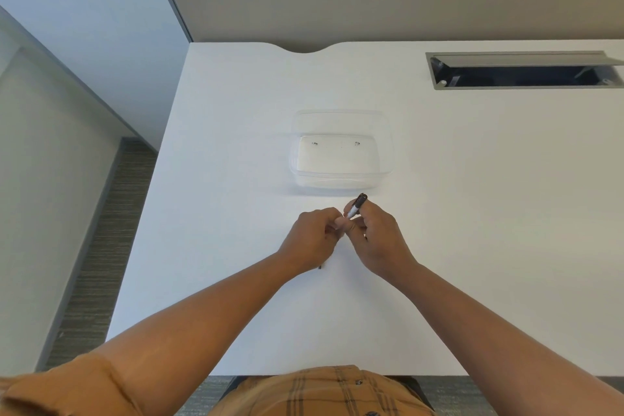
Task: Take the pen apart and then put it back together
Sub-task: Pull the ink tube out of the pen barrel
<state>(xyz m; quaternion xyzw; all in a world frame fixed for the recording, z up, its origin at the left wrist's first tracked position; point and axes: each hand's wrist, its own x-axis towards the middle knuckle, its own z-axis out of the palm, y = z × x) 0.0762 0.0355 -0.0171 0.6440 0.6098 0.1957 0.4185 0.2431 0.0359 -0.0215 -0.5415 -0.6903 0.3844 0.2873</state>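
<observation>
A pen (357, 206) with a dark upper end and a pale barrel sticks up and away from me above the white table (236, 213). My right hand (378, 236) grips its barrel from the right. My left hand (312, 236) pinches the pen's near end with thumb and fingertips; that end is hidden by the fingers. Both hands meet just in front of a clear container. A small dark bit (319, 267) shows under my left wrist; I cannot tell what it is.
A clear plastic container (297, 159) stands on the table just beyond my hands. A grey cable hatch (520, 59) lies open at the far right. The table's left edge drops to a carpeted floor (98, 246).
</observation>
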